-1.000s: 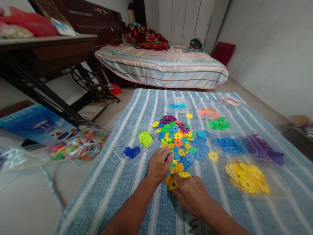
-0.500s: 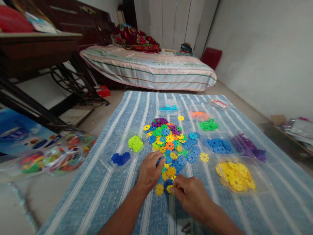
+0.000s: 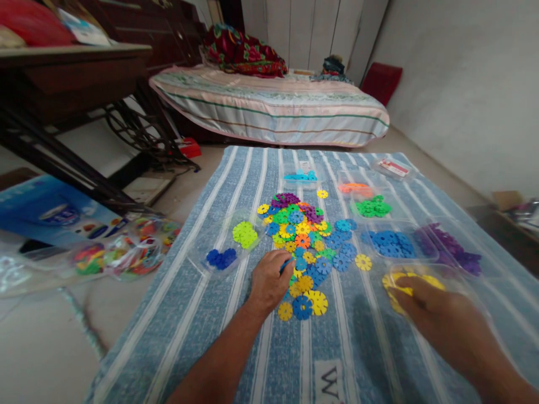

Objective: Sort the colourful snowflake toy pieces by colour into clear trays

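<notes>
Trays ring the disc pile on the mat; bed behind.

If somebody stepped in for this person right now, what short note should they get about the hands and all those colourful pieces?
Left hand: resting on the near edge of the mixed pile, fingertips on a blue piece; grip unclear.
Right hand: blurred, over the yellow tray; whether it holds a piece cannot be told.
Sorted so far, each colour in a clear tray on the striped cloth: lime, dark blue, light blue, orange, green, blue, purple.
Left: the mixed pile, plus loose yellow and blue pieces beside the left hand.
</notes>
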### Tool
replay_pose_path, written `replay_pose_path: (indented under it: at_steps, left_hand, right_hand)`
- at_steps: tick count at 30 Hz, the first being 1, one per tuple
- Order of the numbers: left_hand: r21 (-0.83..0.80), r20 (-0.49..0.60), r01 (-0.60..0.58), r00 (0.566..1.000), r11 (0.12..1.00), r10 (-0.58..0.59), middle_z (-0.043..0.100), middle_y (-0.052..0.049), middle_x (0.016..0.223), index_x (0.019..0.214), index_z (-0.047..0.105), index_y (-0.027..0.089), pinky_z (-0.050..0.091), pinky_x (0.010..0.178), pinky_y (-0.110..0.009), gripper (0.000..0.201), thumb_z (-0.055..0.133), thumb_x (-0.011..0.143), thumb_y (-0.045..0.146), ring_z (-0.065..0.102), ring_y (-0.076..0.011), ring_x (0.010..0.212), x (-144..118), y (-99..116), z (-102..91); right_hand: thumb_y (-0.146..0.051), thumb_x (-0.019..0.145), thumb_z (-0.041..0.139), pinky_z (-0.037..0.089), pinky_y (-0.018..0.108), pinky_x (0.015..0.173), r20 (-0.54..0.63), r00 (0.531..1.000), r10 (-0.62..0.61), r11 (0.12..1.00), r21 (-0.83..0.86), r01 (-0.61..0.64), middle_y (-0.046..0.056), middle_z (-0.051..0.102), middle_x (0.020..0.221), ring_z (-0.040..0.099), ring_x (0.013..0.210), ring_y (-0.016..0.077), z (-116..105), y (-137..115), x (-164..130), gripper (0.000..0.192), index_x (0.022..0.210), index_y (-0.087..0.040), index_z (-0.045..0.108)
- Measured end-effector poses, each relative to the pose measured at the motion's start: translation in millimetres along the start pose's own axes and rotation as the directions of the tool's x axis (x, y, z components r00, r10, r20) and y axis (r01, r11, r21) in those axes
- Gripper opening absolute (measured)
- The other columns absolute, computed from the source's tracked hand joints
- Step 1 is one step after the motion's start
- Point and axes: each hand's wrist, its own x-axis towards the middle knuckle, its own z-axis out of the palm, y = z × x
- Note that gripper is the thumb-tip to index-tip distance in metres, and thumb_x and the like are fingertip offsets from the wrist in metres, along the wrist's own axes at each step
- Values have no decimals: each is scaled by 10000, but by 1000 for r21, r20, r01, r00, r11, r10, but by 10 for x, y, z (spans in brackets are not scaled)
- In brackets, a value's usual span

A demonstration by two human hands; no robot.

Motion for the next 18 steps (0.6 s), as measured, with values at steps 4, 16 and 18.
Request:
replay_pose_path:
  at_steps: [4, 16, 18]
  left_hand:
    - [9, -5, -1, 1000, 1000, 1, 683, -55, 900, 870, 629, 189, 508, 820, -338, 149, 498, 845, 254, 617, -189, 897, -1, 3, 0]
    - [13, -18, -16, 1000, 1000, 17, 684, -52, 900, 880, 633, 192, 514, 814, -338, 158, 493, 847, 257, 619, -184, 889, -5, -10, 0]
    - [15, -22, -21, 1000, 1000, 21, 683, -55, 903, 883, 634, 190, 514, 815, -338, 160, 494, 847, 259, 620, -186, 893, -5, -22, 5]
  right_hand:
    - [-331, 875, 424, 406, 246, 579, 226, 921, -319, 941, 189, 280, -7, 705, 687, 674, 667, 184, 275, -746, -70, 244, 970, -274, 642]
    - [-212, 817, 514, 354, 246, 521, 224, 865, -450, 892, 65, 447, 24, 723, 780, 685, 697, 210, 603, -1263, -64, 261, 1069, -228, 580]
    - [-200, 815, 509, 342, 239, 517, 178, 869, -462, 887, 103, 450, 11, 718, 759, 679, 675, 188, 628, -1255, -83, 202, 993, -229, 601]
